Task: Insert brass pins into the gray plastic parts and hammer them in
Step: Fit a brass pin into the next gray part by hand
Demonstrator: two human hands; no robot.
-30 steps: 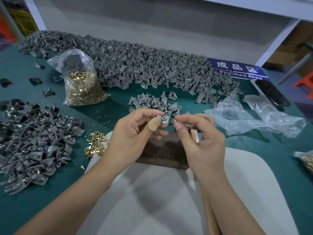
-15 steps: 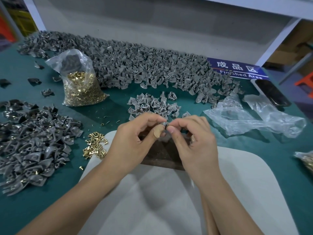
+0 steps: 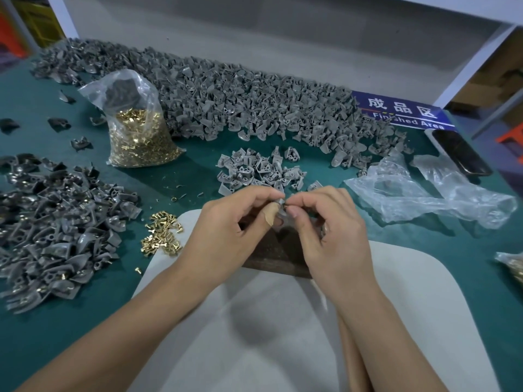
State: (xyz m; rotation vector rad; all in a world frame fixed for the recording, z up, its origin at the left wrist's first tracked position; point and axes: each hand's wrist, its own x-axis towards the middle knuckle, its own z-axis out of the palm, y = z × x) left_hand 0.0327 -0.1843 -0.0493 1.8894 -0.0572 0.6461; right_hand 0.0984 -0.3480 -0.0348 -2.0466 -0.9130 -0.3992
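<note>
- I see my left hand (image 3: pixel 226 222) pinching a gray plastic part (image 3: pixel 280 204) between its bandaged thumb and forefinger, above a dark block (image 3: pixel 271 256).
- My right hand (image 3: pixel 328 227) meets it fingertip to fingertip; thumb and forefinger are curled closed at the part, pinching something too small to identify with certainty.
- The block rests on the far edge of a white pad (image 3: pixel 283 335) on the green table (image 3: pixel 198 171).
- Loose brass pins (image 3: pixel 162 236) lie just left of the pad.
- A clear bag of brass pins (image 3: pixel 135 131) stands further back on the left.
- A small cluster of gray parts (image 3: pixel 260 168) lies just beyond my hands; a long heap (image 3: pixel 254 103) runs along the back.
- A darker pile of parts (image 3: pixel 53 227), some showing brass, lies at left.
- A blue "Finished Area" sign (image 3: pixel 402 113) and crumpled empty bags (image 3: pixel 424 190) are at right.
</note>
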